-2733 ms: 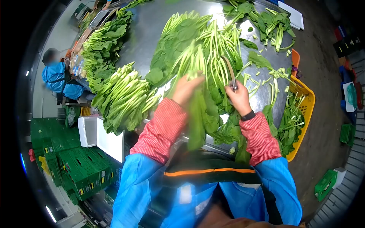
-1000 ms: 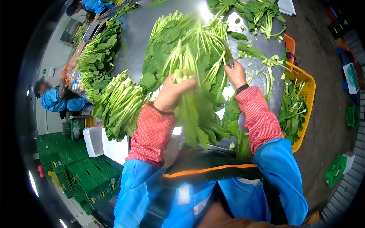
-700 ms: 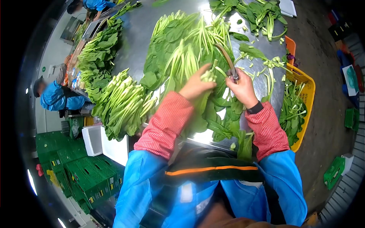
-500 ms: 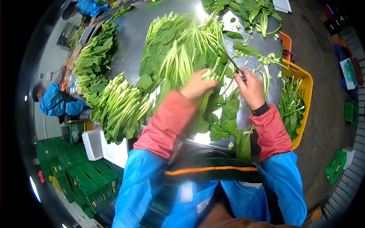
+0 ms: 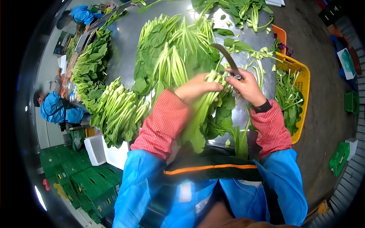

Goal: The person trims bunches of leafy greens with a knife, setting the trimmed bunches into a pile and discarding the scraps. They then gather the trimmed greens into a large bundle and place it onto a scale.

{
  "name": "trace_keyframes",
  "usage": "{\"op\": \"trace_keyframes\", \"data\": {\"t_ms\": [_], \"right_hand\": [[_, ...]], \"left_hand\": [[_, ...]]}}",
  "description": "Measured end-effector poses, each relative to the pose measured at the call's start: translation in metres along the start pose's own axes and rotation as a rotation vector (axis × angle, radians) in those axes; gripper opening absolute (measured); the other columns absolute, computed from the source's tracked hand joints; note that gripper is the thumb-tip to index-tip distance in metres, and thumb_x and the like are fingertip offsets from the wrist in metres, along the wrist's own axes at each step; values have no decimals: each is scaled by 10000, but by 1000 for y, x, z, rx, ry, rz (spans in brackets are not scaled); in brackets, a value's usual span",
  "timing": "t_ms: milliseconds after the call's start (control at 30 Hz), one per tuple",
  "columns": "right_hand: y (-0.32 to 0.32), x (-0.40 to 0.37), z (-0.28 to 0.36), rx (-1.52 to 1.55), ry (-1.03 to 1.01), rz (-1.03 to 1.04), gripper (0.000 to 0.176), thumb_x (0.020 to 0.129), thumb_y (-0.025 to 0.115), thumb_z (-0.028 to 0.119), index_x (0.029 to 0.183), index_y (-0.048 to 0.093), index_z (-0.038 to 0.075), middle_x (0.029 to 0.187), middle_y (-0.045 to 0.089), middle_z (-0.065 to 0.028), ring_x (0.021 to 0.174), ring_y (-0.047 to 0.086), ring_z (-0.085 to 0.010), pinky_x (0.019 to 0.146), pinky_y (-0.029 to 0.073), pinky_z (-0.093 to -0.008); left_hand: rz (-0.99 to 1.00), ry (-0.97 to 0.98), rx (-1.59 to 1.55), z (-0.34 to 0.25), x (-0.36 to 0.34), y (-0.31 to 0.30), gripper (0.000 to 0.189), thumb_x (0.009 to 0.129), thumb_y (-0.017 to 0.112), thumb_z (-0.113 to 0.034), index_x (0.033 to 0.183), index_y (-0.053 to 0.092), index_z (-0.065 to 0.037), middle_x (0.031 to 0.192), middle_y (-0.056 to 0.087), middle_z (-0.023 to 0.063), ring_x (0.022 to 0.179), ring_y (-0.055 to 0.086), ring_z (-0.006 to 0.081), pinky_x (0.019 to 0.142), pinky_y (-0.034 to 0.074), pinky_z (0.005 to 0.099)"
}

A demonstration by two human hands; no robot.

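Observation:
My left hand (image 5: 199, 88) is closed around a bunch of leafy greens (image 5: 201, 117), stem ends up and leaves hanging toward me. Close beside it, my right hand (image 5: 245, 86) grips a knife (image 5: 227, 57) with a curved dark blade pointing up and away; its fingers are at the stems of the bunch. Behind my hands, a pile of greens (image 5: 157, 57) lies on the metal table (image 5: 125, 49). Loose leaves and cut stem pieces (image 5: 262, 53) are scattered to the right.
More bunches (image 5: 118, 110) line the table's left side. A yellow crate (image 5: 304, 87) holding greens stands off the right edge, an orange crate (image 5: 280, 36) behind it. Green crates (image 5: 87, 186) and a white foam box (image 5: 95, 150) are at lower left. Two people in blue (image 5: 57, 104) work at far left.
The bunch in my left hand has turned, its leaves now swung toward me. My right hand has moved closer to it, and the knife blade now shows its broad side.

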State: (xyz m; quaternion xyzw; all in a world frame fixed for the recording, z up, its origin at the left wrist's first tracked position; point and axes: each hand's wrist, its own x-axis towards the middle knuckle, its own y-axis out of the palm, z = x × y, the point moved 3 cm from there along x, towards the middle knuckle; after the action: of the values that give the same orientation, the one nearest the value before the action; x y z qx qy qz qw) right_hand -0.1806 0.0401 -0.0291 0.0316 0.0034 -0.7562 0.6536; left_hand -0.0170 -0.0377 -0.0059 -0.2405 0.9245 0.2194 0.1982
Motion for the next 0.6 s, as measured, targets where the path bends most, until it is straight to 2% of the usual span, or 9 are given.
{"op": "trace_keyframes", "data": {"t_ms": [33,67,233,300,333,433,500,567,600], "right_hand": [[1,4,-1,19,49,61,208,900,633,175,1061,631,43,631,493,60,452,387,-9,400,285,-168],[-1,7,-1,55,56,29,188,902,631,178,1037,632,48,605,479,67,443,387,-12,393,285,-173],[-35,7,27,120,116,-264,157,880,661,182,931,630,37,614,499,60,472,415,-20,422,322,-179],[-47,20,33,-343,-197,-382,154,863,680,180,856,634,32,653,538,45,547,451,-26,497,363,-193],[-48,15,40,-497,-172,-390,168,844,700,183,816,641,28,685,564,38,617,476,-35,563,380,-206],[-18,13,51,-328,-137,-137,170,835,709,190,831,650,31,688,562,40,616,482,-39,554,374,-201],[12,13,55,-401,-202,-106,187,841,693,181,873,645,3,681,584,10,591,499,-52,534,388,-210],[32,18,30,-386,-83,-81,278,815,701,241,898,634,-16,672,603,-62,596,536,-117,566,443,-289],[39,21,22,-326,-107,-98,274,816,699,240,882,631,-17,663,597,-64,589,537,-103,552,436,-274]], "left_hand": [[6,-1,1,0,0,2,323,826,666,-159,1087,563,0,998,617,70,912,575,135,737,511,293],[-52,11,1,-3,-2,2,429,815,645,-97,1209,513,7,935,609,63,708,604,126,635,511,258],[-233,86,39,-8,-15,-12,410,790,678,-101,1166,557,9,938,612,64,751,604,140,686,523,274],[-362,175,78,-7,-20,-25,412,791,687,-104,1166,557,5,981,622,59,809,603,120,736,515,259],[-335,171,98,-9,-22,-32,421,797,698,-115,1176,552,-4,1018,626,45,857,598,108,777,505,249],[-340,297,51,-15,-27,-25,428,798,710,-116,1180,548,-10,1029,628,36,873,594,108,796,500,247],[-314,306,5,-23,-31,-8,483,788,727,-88,1217,519,-16,1078,616,43,898,601,114,811,506,255],[-231,331,-61,-12,-26,-4,526,784,721,-50,1254,488,-22,1093,606,41,931,604,124,829,511,270],[-230,322,-95,-4,-24,-7,551,776,715,-16,1268,469,-24,1092,603,51,942,609,132,838,514,273]]}}
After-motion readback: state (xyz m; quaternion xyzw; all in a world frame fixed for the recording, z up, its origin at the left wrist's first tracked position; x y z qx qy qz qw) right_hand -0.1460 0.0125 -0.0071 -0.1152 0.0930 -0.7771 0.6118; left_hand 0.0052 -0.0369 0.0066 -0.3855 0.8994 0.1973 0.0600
